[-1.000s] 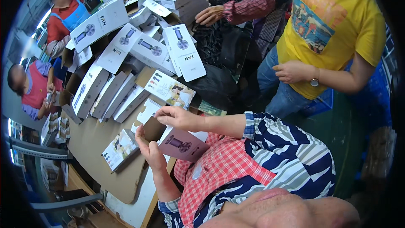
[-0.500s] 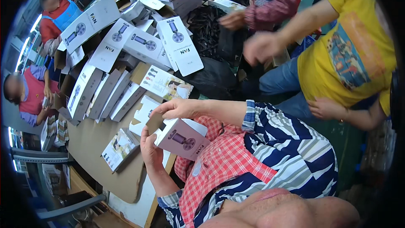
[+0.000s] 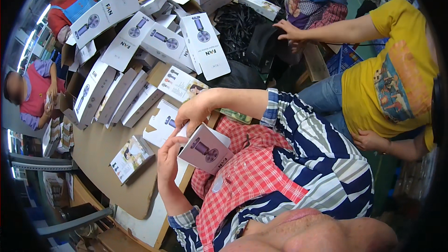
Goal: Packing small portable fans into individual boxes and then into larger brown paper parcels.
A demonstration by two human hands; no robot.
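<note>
A white fan box (image 3: 205,149), its printed side towards me, leans against my red checked apron. My left hand (image 3: 169,161) is at the box's far end, with its thumb and fingers closed on the edge. From above, my right hand (image 3: 195,109) reaches down with bent fingers to the same end, at the flap. The fingertips of both hands meet there, and the flap is partly hidden by them. Behind them, an unfilled-looking white carton piece (image 3: 161,123) lies on the brown board.
A brown cardboard sheet (image 3: 105,158) covers the table, with a small printed box (image 3: 132,158) on it. Fan boxes (image 3: 126,42) are heaped at the back. Black straps (image 3: 238,28) lie beyond. A person in a yellow shirt (image 3: 392,88) stands at right; others are further off.
My right hand has bent down closer to the box end, and the flap that stood out there is now folded in or covered. The person in yellow has shifted right.
</note>
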